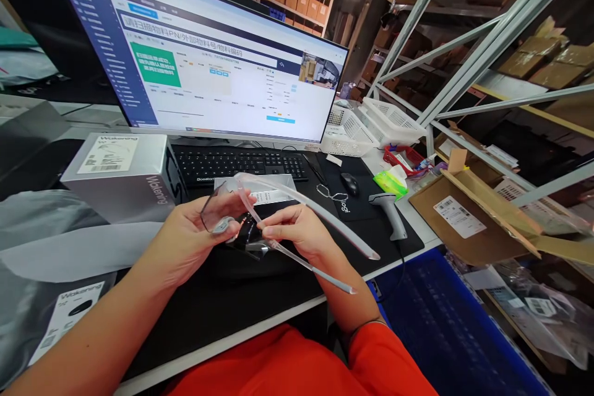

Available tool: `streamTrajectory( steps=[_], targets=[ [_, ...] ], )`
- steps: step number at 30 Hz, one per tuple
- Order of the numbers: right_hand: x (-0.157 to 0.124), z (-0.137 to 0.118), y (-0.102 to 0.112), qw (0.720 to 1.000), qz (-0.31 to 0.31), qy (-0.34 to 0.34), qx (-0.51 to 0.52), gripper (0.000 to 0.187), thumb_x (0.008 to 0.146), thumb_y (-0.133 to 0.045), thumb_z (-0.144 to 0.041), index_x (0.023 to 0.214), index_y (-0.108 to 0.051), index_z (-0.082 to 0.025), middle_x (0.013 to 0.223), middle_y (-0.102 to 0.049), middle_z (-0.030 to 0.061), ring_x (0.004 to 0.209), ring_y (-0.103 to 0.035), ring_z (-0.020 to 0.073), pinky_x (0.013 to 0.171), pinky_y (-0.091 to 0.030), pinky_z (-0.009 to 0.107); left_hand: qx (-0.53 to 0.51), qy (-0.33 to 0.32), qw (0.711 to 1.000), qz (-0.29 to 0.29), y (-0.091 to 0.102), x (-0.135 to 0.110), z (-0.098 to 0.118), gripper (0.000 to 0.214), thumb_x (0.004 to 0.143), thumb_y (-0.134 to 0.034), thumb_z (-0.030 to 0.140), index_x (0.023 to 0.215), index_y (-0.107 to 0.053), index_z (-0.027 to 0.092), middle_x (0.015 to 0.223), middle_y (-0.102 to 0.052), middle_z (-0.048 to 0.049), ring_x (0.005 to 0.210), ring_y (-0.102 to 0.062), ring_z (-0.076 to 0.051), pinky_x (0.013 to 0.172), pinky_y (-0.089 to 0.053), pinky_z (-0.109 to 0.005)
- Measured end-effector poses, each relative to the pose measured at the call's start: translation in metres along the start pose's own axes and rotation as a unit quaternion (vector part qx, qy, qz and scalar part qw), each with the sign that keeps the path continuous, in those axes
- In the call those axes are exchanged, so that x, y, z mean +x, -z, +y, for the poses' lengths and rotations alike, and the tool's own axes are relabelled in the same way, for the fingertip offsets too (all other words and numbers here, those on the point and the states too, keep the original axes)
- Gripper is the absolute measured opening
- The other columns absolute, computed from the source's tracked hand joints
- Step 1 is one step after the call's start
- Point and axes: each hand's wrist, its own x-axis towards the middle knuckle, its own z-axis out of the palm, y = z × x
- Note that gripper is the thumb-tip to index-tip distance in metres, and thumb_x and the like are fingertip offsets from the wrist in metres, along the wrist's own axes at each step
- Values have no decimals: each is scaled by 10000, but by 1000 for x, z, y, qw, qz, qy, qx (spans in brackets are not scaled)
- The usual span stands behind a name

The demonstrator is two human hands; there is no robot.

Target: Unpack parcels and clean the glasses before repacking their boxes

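Both hands are on a pair of eyeglasses (320, 216) with clear, see-through temples, held above the black desk mat. My left hand (197, 226) grips the front at a lens, its thumb by a small grey oval piece that could be a tag. My right hand (297, 232) pinches the frame near the middle, while both temples stick out to the right past the fingers. Under the hands lies a dark shiny item, partly hidden, whose kind I cannot tell. Behind them is an open white box (273, 192) with a printed label.
A silver Wakening box (123, 182) stands at left, near a keyboard (232, 164) and a lit monitor (208, 68). To the right are another pair of glasses (331, 192), a mouse (349, 184), a barcode scanner (391, 215), white baskets (348, 130) and an open cardboard box (459, 216).
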Motion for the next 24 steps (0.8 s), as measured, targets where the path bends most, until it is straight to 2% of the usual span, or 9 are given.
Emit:
streamTrajectory(
  steps=[5,12,15,18,22,24],
  targets=[
    [0,2,0,1000,-12,-16,-3,373,564,-1054,-383,821,-889,-170,660,-739,4,609,-604,108,637,-464,260,6,22,999,-37,7,0,-7,603,530,-1055,551,1055,-891,304,1281,-816,-154,1244,-762,-413,1007,-680,-464],
    [1,3,-1,1000,-27,-10,1,316,613,-1026,-374,811,-883,-172,696,-735,2,621,-580,107,648,-452,270,-22,35,998,-43,6,-1,-5,620,491,-1071,559,1035,-896,317,1202,-834,-145,1204,-786,-407,1155,-601,-531],
    [1,3,-2,1000,-22,-9,-6,302,625,-1016,-367,818,-888,-173,695,-739,4,635,-590,108,658,-454,264,-13,40,998,-44,5,-3,0,579,531,-1067,535,1028,-895,292,1228,-828,-139,1226,-776,-411,1198,-561,-568],
    [1,2,-4,1000,-10,-21,5,327,564,-1031,-366,787,-882,-180,683,-743,0,608,-578,104,641,-449,265,4,41,997,-60,6,-6,6,556,579,-1053,517,1051,-891,271,1270,-815,-134,1267,-757,-415,1220,-537,-580],
    [0,1,-7,999,0,-32,20,374,510,-1049,-371,778,-875,-177,697,-759,10,610,-593,107,646,-457,271,21,45,997,-67,9,-8,8,560,574,-1057,499,1040,-887,239,1297,-801,-160,1348,-704,-445,1204,-557,-561],
    [1,1,-8,999,4,-29,24,389,499,-1054,-384,776,-874,-178,694,-760,11,612,-599,108,645,-459,268,12,45,997,-67,10,-7,6,609,583,-1056,486,1108,-874,238,1331,-789,-163,1374,-687,-440,1203,-562,-540]
  ],
)
